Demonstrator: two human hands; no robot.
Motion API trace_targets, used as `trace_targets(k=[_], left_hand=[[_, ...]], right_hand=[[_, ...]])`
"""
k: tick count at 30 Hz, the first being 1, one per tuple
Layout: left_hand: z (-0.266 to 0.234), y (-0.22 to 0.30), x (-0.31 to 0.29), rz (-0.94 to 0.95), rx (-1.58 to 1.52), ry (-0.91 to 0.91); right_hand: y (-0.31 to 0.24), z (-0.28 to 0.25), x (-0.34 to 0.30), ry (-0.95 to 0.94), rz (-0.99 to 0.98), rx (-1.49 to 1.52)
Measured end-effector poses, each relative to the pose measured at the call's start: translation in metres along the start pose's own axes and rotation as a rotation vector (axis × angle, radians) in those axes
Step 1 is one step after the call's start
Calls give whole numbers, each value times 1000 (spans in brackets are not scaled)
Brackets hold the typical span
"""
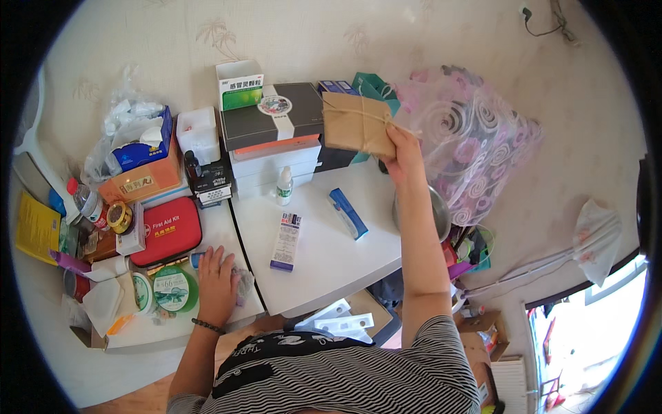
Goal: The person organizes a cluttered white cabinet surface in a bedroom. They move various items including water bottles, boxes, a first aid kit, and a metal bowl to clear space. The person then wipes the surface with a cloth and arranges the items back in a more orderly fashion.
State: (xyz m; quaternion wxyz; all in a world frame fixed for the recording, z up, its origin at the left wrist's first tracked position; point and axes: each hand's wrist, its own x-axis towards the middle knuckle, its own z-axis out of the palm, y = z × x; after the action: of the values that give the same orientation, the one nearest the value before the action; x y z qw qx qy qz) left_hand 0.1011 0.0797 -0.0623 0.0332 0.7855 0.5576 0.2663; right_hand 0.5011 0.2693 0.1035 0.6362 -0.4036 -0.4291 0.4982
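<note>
"What surrounds the right hand's grip (404,148)?"

"A dark box (243,131) to its left, a patterned pink bag (476,152) to its right and, below, a metal pot (442,211) partly hidden by the forearm (424,265)."

"And in it?"

"The right edge of a flat brown-paper parcel (352,127), string-tied, extending leftward."

"The left hand's grip (217,288)?"

"On the worktop (317,259), just beside a green tub (175,290); whether it holds anything, one cannot tell."

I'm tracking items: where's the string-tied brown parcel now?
In the head view, just right of upper centre, the brown parcel is held in the right hand, between the dark box and pink swirl-patterned cover.
</note>
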Motion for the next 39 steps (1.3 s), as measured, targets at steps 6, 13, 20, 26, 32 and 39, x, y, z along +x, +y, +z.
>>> trace_targets(k=[6, 13, 20, 26, 32, 39], left_hand=[[8, -1, -3, -24, -21, 4], [4, 1, 0, -47, -53, 24], [3, 1, 2, -57, -41, 13], [1, 3, 4, -50, -33, 21], [5, 2, 6, -54, -43, 4], [4, 0, 3, -63, -18, -3]], right_hand=[[-11, 61, 86, -167, 108, -252], [31, 84, 117, -136, -102, -631], [39, 105, 115, -59, -462, -1256], [41, 115, 84, -288, -1076, -1392], [37, 138, 78, -423, -394, -1151], [8, 98, -28, -295, -722, -1018]])
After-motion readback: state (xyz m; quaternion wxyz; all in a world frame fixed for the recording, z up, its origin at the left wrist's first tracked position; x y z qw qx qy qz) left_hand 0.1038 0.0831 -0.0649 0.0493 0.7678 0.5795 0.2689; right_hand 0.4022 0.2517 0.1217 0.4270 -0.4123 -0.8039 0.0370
